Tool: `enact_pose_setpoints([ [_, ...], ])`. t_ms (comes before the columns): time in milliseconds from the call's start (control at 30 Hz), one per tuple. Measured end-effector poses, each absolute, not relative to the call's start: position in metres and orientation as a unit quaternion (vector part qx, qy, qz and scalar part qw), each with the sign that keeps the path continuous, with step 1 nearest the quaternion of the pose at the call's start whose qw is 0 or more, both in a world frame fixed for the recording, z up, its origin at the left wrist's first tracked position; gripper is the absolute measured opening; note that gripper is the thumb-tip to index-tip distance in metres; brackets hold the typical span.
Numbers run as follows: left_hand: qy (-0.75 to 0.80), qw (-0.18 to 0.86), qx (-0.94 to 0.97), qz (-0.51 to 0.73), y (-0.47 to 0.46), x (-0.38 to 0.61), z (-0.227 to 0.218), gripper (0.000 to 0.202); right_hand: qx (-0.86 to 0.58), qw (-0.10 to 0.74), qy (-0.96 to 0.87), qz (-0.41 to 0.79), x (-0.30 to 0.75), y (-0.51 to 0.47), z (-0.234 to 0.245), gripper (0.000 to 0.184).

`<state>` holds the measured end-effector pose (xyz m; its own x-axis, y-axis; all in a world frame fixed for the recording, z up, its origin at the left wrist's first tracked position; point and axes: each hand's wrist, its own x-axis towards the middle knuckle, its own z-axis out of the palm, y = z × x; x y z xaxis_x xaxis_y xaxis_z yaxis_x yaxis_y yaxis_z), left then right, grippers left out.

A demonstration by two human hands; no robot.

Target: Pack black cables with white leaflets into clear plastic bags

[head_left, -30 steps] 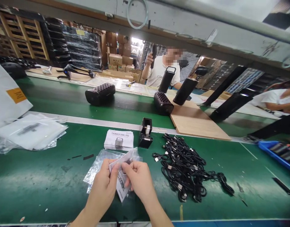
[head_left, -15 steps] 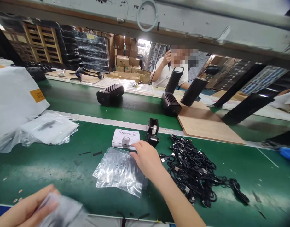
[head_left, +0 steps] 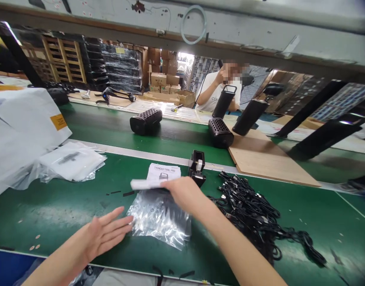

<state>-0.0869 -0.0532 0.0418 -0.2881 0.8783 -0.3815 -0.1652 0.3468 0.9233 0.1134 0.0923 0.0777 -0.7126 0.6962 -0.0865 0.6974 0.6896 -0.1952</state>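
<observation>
Clear poly bags (head_left: 161, 218) sit mid green surface (head_left: 66, 210): your open, flat L hand (head_left: 106, 234) is at their edge, so steady them & hold the white booklet (head_left: 146, 184), pinched in your R hand (head_left: 184, 194), level above w/o creasing.

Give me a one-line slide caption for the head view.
Right hand holds a booklet beside the booklet stack; open left hand beside clear plastic bags on green table.
</observation>
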Motion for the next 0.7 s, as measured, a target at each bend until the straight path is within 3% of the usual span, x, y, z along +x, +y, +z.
enact_pose_setpoints([
  [33,0.589,0.595,0.251,0.486,-0.041,-0.080,0.042,0.050,0.353,-0.013,0.927,-0.128,0.118,0.077,0.074,0.033],
  [100,0.532,0.675,0.238,0.452,-0.021,-0.067,0.042,0.041,0.315,-0.137,0.907,-0.243,0.132,0.048,0.062,0.032],
  [200,0.490,0.716,0.291,0.403,-0.006,-0.047,0.041,0.034,0.487,-0.324,0.693,-0.421,0.163,0.025,0.042,0.043],
  [267,0.481,0.715,0.348,0.369,-0.001,-0.033,0.040,0.033,0.535,-0.358,0.542,-0.540,0.184,0.022,0.032,0.035],
  [367,0.547,0.596,0.465,0.359,0.005,-0.012,0.037,0.033,0.546,-0.376,0.438,-0.606,0.211,0.021,0.026,0.025],
  [533,0.666,0.307,0.637,0.237,0.011,0.021,0.020,0.028,0.638,-0.463,0.368,-0.493,0.238,0.004,0.027,0.032],
  [700,0.679,0.238,0.678,0.150,0.010,0.032,0.006,0.016,0.664,-0.474,0.357,-0.455,0.244,-0.012,0.024,0.031],
])
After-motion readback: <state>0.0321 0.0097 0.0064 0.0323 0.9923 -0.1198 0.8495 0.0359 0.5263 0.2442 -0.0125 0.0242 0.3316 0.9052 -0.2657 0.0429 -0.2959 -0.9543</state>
